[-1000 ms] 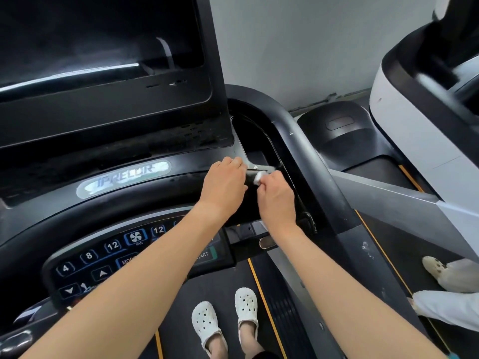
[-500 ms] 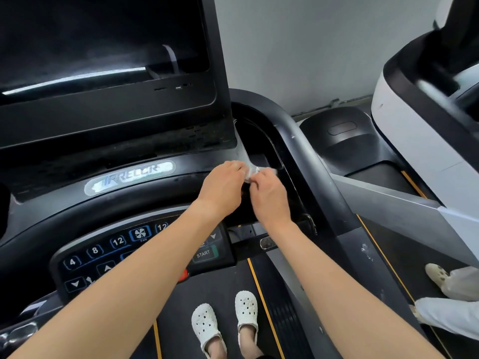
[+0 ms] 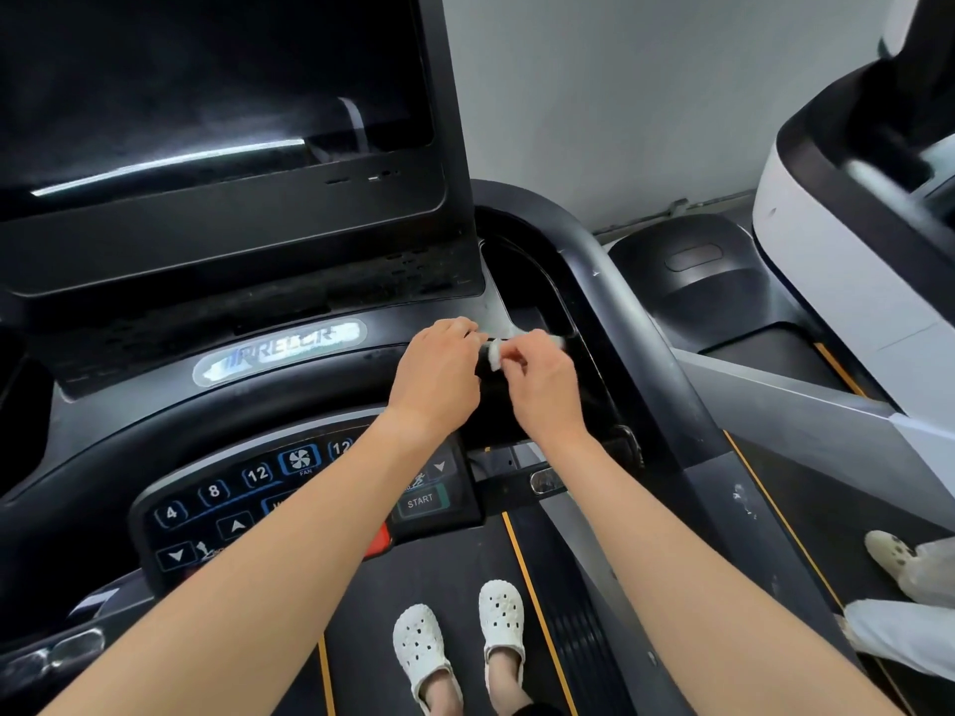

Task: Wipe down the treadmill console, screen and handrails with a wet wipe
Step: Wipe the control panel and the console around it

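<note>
Both hands stay together just right of the Precor badge (image 3: pixel 279 351) on the treadmill console (image 3: pixel 103 410), the left hand (image 3: pixel 439 377) and right hand (image 3: pixel 542 390) pinching the wet wipe (image 3: pixel 495 354) in curled fingertips; it is a tighter white wad than half a second ago. Farther right of the badge, the recessed tray (image 3: pixel 537 297) and curved handrail (image 3: pixel 610 281) hem them in; the screen (image 3: pixel 206 95) rises above.

The wet wipe (image 3: pixel 495 354) is white, the console (image 3: pixel 129 416) and screen (image 3: pixel 206 69) black. The keypad keys (image 3: pixel 213 490) show white figures ringed blue; the START button (image 3: pixel 421 501) is green. The clogs (image 3: pixel 421 648) are white, dotted with holes.
</note>
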{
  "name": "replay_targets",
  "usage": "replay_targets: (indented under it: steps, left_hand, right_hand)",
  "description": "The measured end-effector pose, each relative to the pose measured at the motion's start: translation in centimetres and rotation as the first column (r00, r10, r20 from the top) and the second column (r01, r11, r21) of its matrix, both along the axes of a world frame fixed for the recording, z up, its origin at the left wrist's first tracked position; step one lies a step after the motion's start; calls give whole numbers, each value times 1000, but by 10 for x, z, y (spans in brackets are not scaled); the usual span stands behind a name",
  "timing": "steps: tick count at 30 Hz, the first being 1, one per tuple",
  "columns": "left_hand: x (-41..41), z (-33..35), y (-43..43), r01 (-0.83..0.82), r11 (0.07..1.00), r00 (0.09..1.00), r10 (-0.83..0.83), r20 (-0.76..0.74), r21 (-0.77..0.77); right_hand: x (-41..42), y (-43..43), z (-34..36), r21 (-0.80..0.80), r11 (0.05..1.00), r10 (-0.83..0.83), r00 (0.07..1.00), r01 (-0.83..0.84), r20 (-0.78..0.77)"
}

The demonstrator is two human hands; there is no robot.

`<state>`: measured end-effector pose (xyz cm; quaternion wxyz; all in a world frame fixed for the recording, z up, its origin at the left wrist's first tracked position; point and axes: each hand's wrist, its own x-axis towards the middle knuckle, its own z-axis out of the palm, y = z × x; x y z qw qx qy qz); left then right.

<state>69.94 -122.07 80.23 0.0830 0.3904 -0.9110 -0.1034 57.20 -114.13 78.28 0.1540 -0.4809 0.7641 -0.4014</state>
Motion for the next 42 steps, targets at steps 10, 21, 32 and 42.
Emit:
replay_targets:
  steps: [10,21,32,42]
  left_hand:
    - [1,-2,2,10,1000,1000,-10,7,-12]
    - [9,5,7,52,999,998,-52,27,2]
    - [57,23,22,8,1000,1000,-7,-25,16]
    - [103,23,73,-26,999,1000,25,-12,-41]
  right_hand:
    - [-39,31,-22,127,946,-308,950,299,52]
    - [-12,16,-6,178,982,-74,996,62,57]
    - [16,40,12,184,983,-73,949,16,307]
    - [24,71,12,288,927,149,941,-240,303]
